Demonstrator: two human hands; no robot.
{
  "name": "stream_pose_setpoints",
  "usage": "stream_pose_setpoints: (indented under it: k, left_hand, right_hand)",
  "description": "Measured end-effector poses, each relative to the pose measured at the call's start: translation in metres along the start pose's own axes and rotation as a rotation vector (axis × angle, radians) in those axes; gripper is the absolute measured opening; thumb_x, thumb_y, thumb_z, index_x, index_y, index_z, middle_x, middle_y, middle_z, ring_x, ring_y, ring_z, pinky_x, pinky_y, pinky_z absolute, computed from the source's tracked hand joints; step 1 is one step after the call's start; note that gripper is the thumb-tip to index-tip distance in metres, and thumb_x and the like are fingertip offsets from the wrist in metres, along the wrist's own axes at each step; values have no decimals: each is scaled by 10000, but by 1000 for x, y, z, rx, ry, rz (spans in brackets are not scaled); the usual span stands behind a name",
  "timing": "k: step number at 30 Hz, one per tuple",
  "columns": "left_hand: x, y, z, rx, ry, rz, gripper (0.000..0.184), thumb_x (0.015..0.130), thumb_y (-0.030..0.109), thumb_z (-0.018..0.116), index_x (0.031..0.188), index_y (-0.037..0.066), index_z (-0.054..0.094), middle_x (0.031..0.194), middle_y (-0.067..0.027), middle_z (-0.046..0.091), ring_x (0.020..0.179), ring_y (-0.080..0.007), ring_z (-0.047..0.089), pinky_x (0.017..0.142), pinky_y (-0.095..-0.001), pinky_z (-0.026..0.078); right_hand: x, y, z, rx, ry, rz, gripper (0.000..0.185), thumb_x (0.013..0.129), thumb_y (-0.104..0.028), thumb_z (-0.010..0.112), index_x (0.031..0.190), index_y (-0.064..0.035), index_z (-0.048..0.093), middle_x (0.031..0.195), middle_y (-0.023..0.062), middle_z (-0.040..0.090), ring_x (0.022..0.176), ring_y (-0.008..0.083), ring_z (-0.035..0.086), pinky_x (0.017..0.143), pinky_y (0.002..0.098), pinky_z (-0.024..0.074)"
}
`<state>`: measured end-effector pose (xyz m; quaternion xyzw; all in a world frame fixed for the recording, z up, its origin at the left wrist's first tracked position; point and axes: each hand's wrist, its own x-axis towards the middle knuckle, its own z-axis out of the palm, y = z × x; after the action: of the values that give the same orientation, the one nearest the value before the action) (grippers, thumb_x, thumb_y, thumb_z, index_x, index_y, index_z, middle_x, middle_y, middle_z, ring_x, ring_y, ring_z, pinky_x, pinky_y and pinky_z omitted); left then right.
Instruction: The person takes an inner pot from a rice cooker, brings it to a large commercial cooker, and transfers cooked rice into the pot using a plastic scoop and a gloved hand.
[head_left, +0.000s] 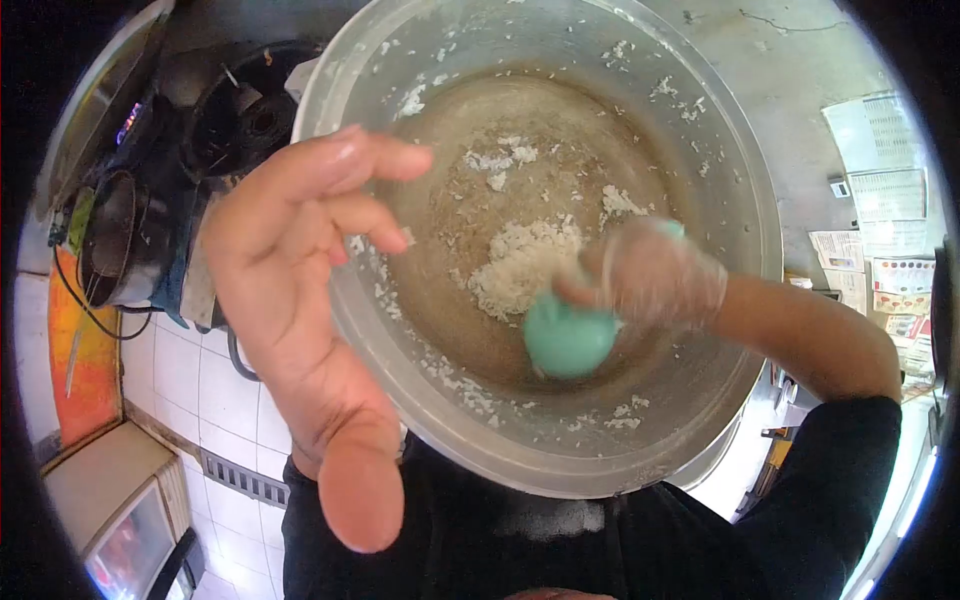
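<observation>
A large metal pot (440, 440) fills the middle of the view, with a heap of white rice (525, 265) on its brown-stained bottom and grains stuck to its walls. Inside it, my right hand (655, 275), in a clear glove and blurred by motion, is closed on a green scoop (570, 335) beside the rice. My left hand (310, 240) is bare and raised close to the camera, in front of the pot's left rim. Its fingers are curved and apart, with the thumb pointing down and nothing in the grasp.
A black stove (255, 120) and a dark metal pan (120, 240) are at the left. White floor tiles with a drain grate (243, 476) lie below them. Printed sheets (880, 205) hang on the right wall. A glass-fronted box (135, 540) stands at the lower left.
</observation>
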<state>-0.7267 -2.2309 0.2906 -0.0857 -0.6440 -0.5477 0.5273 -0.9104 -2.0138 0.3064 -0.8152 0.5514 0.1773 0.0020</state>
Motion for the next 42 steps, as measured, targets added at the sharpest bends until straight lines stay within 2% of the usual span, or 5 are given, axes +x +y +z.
stream_pose_setpoints:
  k: [6, 18, 28, 39, 42]
  left_hand:
    - [11, 0, 18, 108, -128, 287, 1300, 594, 1001, 292, 1290, -92, 392, 1109, -275, 586, 759, -156, 509, 723, -252, 339]
    - [-1, -1, 5, -84, 0, 27, 1298, 604, 996, 292, 1289, -100, 403, 1104, -301, 574, 752, -165, 512, 706, -269, 351]
    - [-4, 3, 3, 1, 6, -19, 1303, 605, 998, 270, 1282, -106, 409, 1105, -275, 587, 751, -160, 504, 722, -267, 341]
    - [-1, -8, -8, -69, -71, 93, 1299, 632, 987, 261, 1298, -122, 382, 1112, -311, 569, 748, -170, 511, 673, -264, 363]
    - [-4, -1, -7, 41, -63, 50, 1303, 634, 990, 222, 1291, -123, 387, 1114, -307, 568, 749, -167, 507, 670, -264, 362]
  right_hand:
    - [30, 102, 15, 90, 9, 1035, 277, 910, -39, 532, 1166, -37, 426, 848, 204, 653, 775, 310, 693, 579, 367, 572]
    - [30, -30, -13, 279, -482, 267, 337, 907, -142, 546, 1224, -100, 439, 638, 59, 576, 624, 286, 682, 481, 363, 552]
    - [4, 40, 10, 443, -235, 663, 293, 965, -154, 478, 1256, -130, 451, 828, 173, 654, 791, 331, 695, 638, 422, 576]
    - [11, -25, -25, 657, -857, 572, 365, 905, -69, 565, 1265, -97, 512, 1061, 178, 664, 1026, 308, 654, 901, 433, 535]
    - [4, -8, -39, 640, -678, 658, 379, 898, -76, 583, 1269, -85, 504, 1053, 175, 667, 1020, 303, 658, 913, 414, 538]
